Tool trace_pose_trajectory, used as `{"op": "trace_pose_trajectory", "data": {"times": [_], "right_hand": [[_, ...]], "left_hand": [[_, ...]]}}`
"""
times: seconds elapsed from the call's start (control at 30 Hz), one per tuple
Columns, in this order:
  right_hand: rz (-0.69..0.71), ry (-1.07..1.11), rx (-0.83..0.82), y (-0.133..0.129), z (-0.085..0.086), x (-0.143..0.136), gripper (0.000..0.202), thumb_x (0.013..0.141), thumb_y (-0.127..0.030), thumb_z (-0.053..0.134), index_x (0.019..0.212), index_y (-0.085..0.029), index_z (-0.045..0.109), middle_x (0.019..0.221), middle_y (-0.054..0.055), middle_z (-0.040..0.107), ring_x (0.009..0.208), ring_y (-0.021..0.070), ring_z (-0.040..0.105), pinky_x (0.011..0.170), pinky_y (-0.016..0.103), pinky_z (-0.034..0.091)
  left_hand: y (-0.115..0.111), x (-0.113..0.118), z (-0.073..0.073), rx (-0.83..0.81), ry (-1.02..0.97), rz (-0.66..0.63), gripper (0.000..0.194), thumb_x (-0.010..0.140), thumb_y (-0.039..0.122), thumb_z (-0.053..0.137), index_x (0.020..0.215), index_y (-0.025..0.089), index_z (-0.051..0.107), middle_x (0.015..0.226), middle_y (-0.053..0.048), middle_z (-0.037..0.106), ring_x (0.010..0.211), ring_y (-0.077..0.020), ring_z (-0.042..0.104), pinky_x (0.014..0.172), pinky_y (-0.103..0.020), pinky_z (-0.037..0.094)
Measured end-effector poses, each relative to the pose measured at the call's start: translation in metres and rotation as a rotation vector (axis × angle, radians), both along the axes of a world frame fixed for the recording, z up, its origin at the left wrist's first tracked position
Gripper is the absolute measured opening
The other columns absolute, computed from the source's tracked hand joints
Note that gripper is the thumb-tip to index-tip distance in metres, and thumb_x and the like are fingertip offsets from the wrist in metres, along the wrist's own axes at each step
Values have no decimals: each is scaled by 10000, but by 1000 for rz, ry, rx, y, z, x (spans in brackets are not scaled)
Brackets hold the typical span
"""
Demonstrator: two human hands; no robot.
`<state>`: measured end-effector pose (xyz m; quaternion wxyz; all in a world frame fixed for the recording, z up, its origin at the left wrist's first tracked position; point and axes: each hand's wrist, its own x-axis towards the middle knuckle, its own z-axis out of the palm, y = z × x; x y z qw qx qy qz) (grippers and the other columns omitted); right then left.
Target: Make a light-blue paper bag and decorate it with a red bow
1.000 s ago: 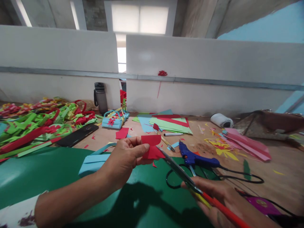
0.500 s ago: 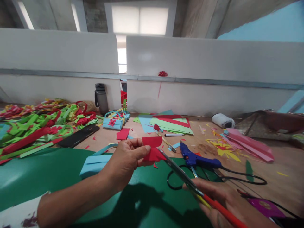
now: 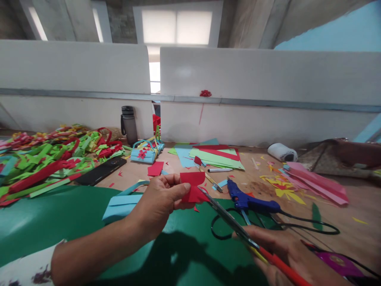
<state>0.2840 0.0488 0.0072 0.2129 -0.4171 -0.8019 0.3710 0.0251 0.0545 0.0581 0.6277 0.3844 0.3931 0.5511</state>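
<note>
My left hand [image 3: 162,200] pinches a small red paper piece [image 3: 193,193] between thumb and fingers, above the green surface [image 3: 74,218]. The paper has a rounded upper flap and a notch at its right side. My right hand [image 3: 282,250] is closed around scissors [image 3: 230,220] with red and yellow on the handles. The blade tips touch the paper's right side at the notch. Below and left of the paper, partly behind my left wrist, lies a light blue paper bag [image 3: 120,206].
Right of the paper lies a blue glue gun [image 3: 251,200] with a black cord. A phone [image 3: 102,171] and a heap of coloured strips [image 3: 44,167] are at left. A bottle [image 3: 129,125] stands behind. Paper sheets [image 3: 217,157] lie at the back centre.
The whole view has shifted slightly, moving things a little rightward in the picture. Both hands keep their hold, and the scissors stay at the paper's notch.
</note>
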Motion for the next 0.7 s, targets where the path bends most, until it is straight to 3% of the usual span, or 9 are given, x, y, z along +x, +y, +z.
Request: {"op": "trace_pose_trajectory", "data": {"times": [0.27,0.7], "right_hand": [[-25,19,23,0,-1,4,332,777,-480,593,955,-227,715,550,-10,580,532,144,559,436,171,425],[-33,103,-123,0,-10,0,421,770,-586,569,909,-213,704,577,-7,562,541,134,515,475,198,424]], "left_hand": [[1,2,1,-2,-1,4,184,650,209,755,719,103,620,681,-45,664,615,-141,639,641,-283,546],[0,1,1,9,23,-7,203,682,232,731,776,101,606,743,-73,693,656,-163,663,654,-294,547]]}}
